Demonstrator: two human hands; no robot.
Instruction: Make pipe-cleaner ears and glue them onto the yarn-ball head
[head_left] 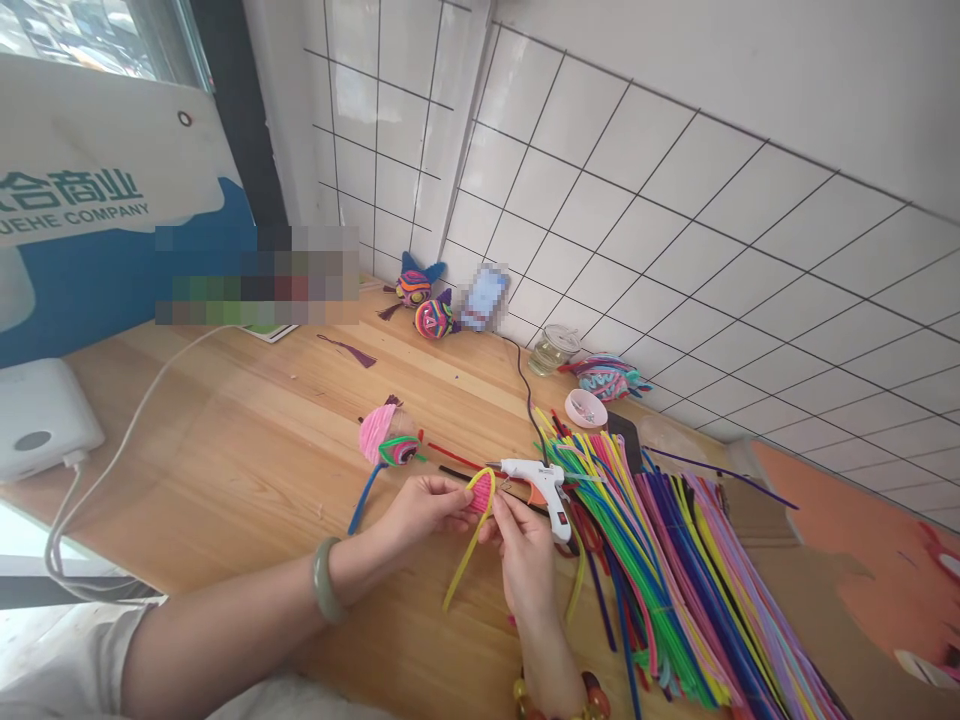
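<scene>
The small pink piece is up between the two hands, over the table; the left hand pinches its side, and the right hand has its fingertips close together on the yellow fuzzy stick at the other side; the pink middle looks filled in, and the yellow goes over the top, but one long end hangs loose, so I think the edge is only partly done; the pink ball has one green eye shape on it, and bare bits show, so it looks half made; I can't see its back.
</scene>
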